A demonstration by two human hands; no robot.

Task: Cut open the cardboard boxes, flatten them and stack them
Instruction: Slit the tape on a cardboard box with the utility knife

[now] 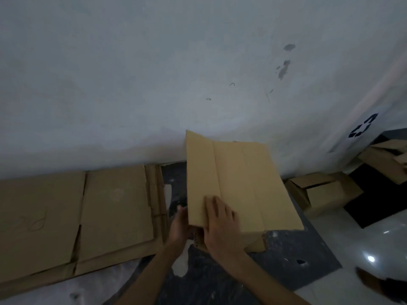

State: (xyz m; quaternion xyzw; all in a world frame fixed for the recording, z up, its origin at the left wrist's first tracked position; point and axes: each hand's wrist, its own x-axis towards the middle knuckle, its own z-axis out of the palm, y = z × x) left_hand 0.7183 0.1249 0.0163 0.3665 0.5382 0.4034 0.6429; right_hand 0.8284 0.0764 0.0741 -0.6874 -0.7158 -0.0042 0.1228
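Right hand point(222, 221) presses flat on the cardboard box point(240, 179); left hand point(179, 225) grips its near left corner; looks light, stiff-ish, bendy at creases, so grab edges.

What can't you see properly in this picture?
Head view, fingers of the left hand: hidden behind the cardboard box, grip unclear.
Head view, dark speckled bit under the box's near corner: shadowed beside the right hand, unidentifiable.
Head view, faint marking on the flattened stack: too blurred to read.
Head view, dark thing at bottom right: cut by the edge.
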